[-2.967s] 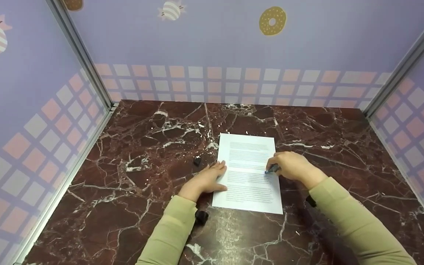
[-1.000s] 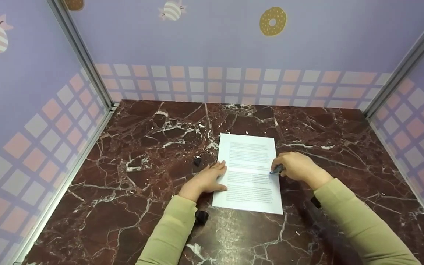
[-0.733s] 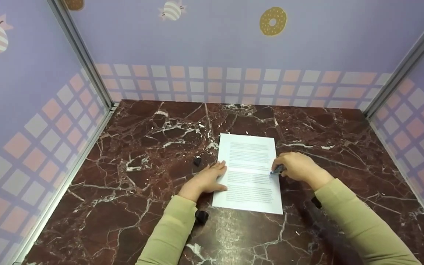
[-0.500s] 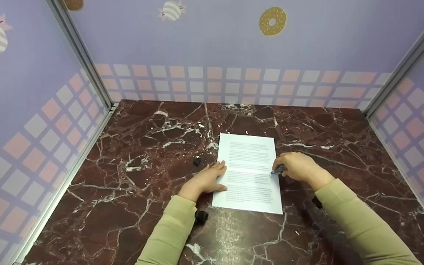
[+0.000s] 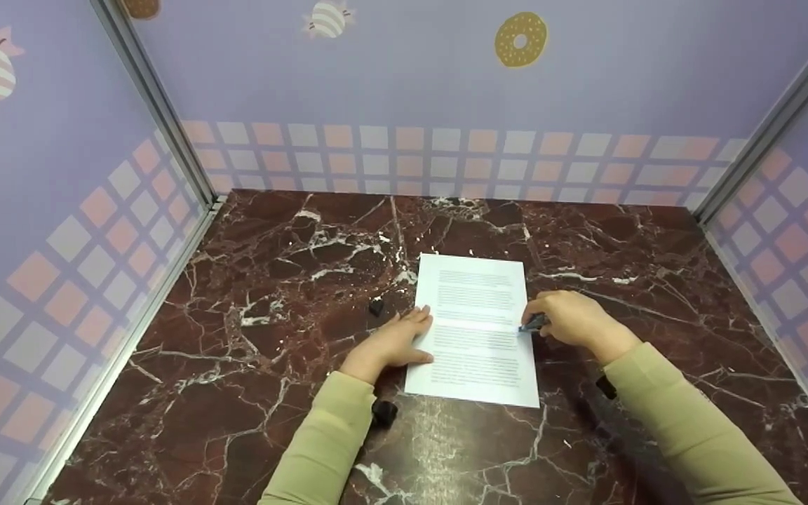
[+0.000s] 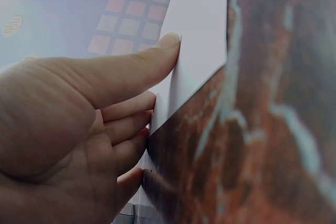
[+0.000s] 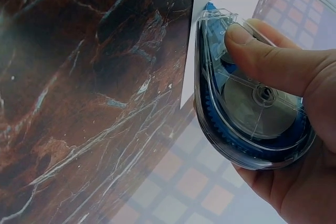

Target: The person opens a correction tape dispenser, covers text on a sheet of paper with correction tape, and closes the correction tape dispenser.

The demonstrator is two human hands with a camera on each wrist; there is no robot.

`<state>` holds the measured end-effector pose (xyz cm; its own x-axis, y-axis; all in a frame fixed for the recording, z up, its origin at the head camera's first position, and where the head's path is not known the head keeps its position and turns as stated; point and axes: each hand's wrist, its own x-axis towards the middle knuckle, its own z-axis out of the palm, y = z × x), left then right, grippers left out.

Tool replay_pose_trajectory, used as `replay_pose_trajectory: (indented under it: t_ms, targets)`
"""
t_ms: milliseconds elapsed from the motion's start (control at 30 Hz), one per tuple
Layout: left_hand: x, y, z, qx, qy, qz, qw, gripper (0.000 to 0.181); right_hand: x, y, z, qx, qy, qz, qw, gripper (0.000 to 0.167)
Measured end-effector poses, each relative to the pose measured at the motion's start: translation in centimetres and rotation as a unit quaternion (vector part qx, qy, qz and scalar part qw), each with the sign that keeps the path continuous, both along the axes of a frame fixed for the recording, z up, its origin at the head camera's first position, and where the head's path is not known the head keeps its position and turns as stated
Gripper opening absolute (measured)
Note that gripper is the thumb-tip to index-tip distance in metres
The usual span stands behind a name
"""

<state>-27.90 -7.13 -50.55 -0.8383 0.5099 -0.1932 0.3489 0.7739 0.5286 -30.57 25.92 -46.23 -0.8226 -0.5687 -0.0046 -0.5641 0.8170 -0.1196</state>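
Note:
A white sheet of printed paper (image 5: 474, 382) lies on the dark red marbled table. My left hand (image 5: 391, 344) rests along its left edge; the thumb and fingertips touch the paper, as the left wrist view also shows with the left hand (image 6: 68, 124). At the right edge, my right hand (image 5: 572, 319) holds a correction tape dispenser (image 5: 534, 322) between thumb and fingers, its tip on the lines of text. In the right wrist view, the dispenser (image 7: 257, 103) has a clear case with blue gears and a white spool inside. The tape laid on the paper is too small to make out.
A small black piece (image 5: 376, 307) lies just left of the paper. White crumbs are scattered on the table (image 5: 292, 280) behind the left hand. Purple panels with pink and white squares (image 5: 407, 166) enclose the back and both sides.
Over three seconds my right hand and the correction tape dispenser have slid a little to the right across the text, toward the paper's edge. The left hand and paper stay put.

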Motion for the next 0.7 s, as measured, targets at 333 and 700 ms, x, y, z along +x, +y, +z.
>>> replay_pose_trajectory:
  t_ms: [333, 700]
  targets:
    - [0.0, 0.1, -0.3, 0.0, -0.005, 0.003, 1.0, 0.082, 0.6, 0.7, -0.6, -0.027, -0.012, -0.027, 0.9992, 0.03]
    - [-0.1, -0.1, -0.1, 0.002, 0.002, -0.002, 1.0, 0.082, 1.0, 2.4, -2.1, -0.115, -0.009, -0.033, 0.9927, 0.032]
